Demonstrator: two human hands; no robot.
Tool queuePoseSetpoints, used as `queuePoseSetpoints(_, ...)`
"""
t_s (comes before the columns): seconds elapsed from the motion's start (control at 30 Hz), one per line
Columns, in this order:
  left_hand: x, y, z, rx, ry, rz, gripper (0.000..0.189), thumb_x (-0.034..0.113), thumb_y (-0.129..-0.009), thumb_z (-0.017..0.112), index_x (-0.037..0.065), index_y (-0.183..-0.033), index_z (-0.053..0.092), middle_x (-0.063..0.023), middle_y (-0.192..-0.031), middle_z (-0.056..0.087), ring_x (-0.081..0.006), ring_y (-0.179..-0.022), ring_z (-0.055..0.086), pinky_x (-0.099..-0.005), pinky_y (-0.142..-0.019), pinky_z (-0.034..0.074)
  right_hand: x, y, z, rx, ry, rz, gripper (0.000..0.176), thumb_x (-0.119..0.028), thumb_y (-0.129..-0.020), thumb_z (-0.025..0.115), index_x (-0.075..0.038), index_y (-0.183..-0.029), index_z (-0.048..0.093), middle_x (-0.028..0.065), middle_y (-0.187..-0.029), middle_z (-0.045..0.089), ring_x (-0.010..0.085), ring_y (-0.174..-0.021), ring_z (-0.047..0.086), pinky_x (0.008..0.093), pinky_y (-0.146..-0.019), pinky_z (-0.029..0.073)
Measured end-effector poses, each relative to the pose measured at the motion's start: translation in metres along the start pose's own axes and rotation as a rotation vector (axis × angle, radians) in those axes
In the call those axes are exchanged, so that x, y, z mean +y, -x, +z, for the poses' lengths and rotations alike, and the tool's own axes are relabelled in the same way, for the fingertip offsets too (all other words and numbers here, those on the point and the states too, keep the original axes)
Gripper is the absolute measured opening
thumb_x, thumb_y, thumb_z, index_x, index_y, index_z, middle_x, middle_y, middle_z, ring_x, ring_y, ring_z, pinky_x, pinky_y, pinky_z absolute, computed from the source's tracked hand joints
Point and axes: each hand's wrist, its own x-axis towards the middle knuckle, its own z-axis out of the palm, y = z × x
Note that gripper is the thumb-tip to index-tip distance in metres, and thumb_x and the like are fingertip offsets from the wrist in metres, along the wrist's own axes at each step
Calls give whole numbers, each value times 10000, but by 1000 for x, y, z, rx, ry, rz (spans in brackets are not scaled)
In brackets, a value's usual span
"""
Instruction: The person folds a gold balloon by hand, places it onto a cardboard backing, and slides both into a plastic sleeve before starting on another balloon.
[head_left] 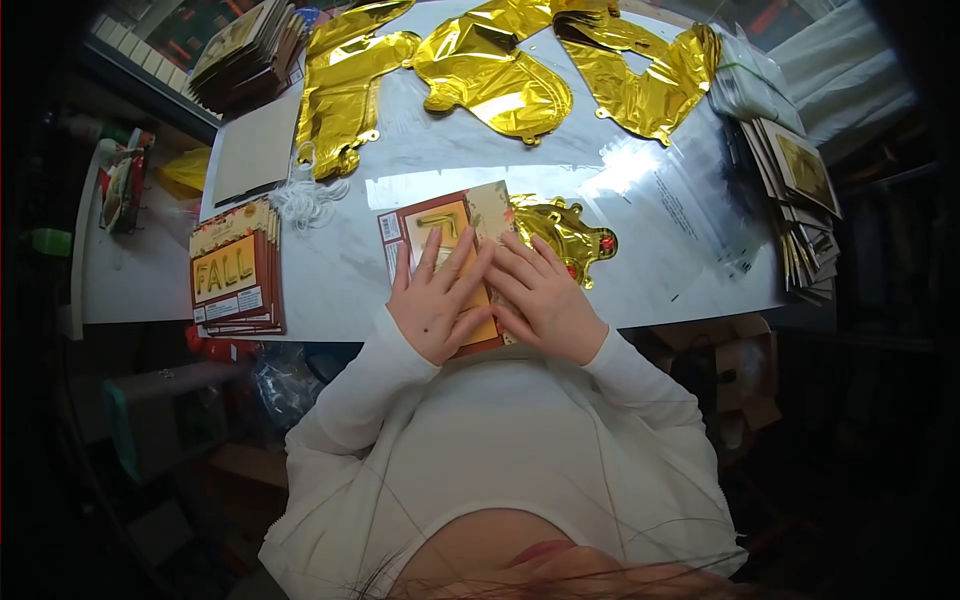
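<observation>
A printed packaging card (pixel 490 205) lies near the table's front edge, its orange and brown picture side facing up. My left hand (pixel 437 305) rests flat on it with fingers stretched out, covering much of the picture. My right hand (pixel 550 305) lies over the card's right part, fingers extended, the fingertips of both hands close together. Just beyond my right hand is a folded gold foil piece (pixel 570 235) with red spots, partly hidden by that hand. What is under my palms cannot be seen.
Large gold foil balloons (pixel 500 85) spread across the back. A stack of FALL cards (pixel 235 270) stands at left, near white string (pixel 310 200) and a grey board (pixel 255 150). Clear plastic sleeves (pixel 690 220) lie at right, beside stacked cards (pixel 800 190).
</observation>
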Motion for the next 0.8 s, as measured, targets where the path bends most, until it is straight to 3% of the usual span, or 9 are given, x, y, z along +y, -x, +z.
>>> queuePoseSetpoints(0.03,-1,0,4,-50,-157,-7,756,444,-1003,635,152,-1651,377,-126,-1730,296,-449,-1583,247,-662,-1234,210,1,0,-3,-10,-32,-1,559,-193,-968,682,-45,-1488,538,159,-1616,458,388,-1510,416,553,-1237,321)
queuePoseSetpoints(0.13,-2,-1,3,-43,-174,-12,790,534,-985,631,179,-1647,388,-84,-1726,318,-426,-1568,285,-677,-1217,234,8,0,-11,13,-253,26,523,-123,-960,688,-23,-1455,548,202,-1577,478,403,-1482,441,515,-1219,357)
queuePoseSetpoints(0.27,4,-2,2,-49,-179,-30,780,522,-973,654,203,-1640,406,-96,-1717,332,-420,-1559,303,-674,-1217,241,26,-7,-38,86,-282,105,500,-80,-934,708,-8,-1407,559,223,-1503,526,404,-1414,500,464,-1176,417)
queuePoseSetpoints(0.33,4,-2,3,-35,-169,-43,781,516,-957,675,221,-1634,420,-92,-1712,343,-418,-1557,310,-668,-1217,247,38,-17,-52,64,24,180,509,-89,-915,731,-3,-1387,562,222,-1430,566,397,-1322,555,431,-1112,469)
queuePoseSetpoints(0.4,2,-2,5,-17,-178,-26,785,512,-949,685,219,-1630,427,-91,-1711,346,-418,-1555,315,-667,-1216,249,49,-32,-58,70,110,171,491,-134,-878,778,-3,-1311,587,202,-1358,604,383,-1226,601,444,-1021,509)
queuePoseSetpoints(0.47,1,-3,8,2,-183,-11,789,508,-941,694,216,-1626,434,-90,-1709,349,-418,-1552,320,-667,-1215,251,56,-50,-65,-203,290,268,468,-184,-840,819,-13,-1217,601,167,-1283,639,374,-1142,637,442,-924,530)
queuePoseSetpoints(0.5,1,-3,9,14,-178,-11,789,505,-934,702,215,-1621,444,-91,-1706,354,-420,-1550,323,-665,-1213,254,66,-56,-60,-181,339,239,466,-256,-798,861,-42,-1135,620,133,-1143,693,359,-1043,676,444,-840,544)
queuePoseSetpoints(0.63,1,-3,7,22,-167,-21,794,496,-907,733,211,-1602,475,-94,-1688,384,-425,-1534,345,-657,-1212,259,84,-87,-66,-460,180,430,435,-359,-745,898,-77,-1003,690,135,-962,724,347,-952,702,450,-798,555)
queuePoseSetpoints(0.8,-1,-3,9,42,-158,-27,814,497,-881,758,208,-1592,489,-93,-1671,413,-431,-1513,377,-664,-1209,262,76,-102,-65,-554,178,527,371,-242,-737,850,-36,-1029,750,175,-1079,758,365,-1068,723,448,-898,587)
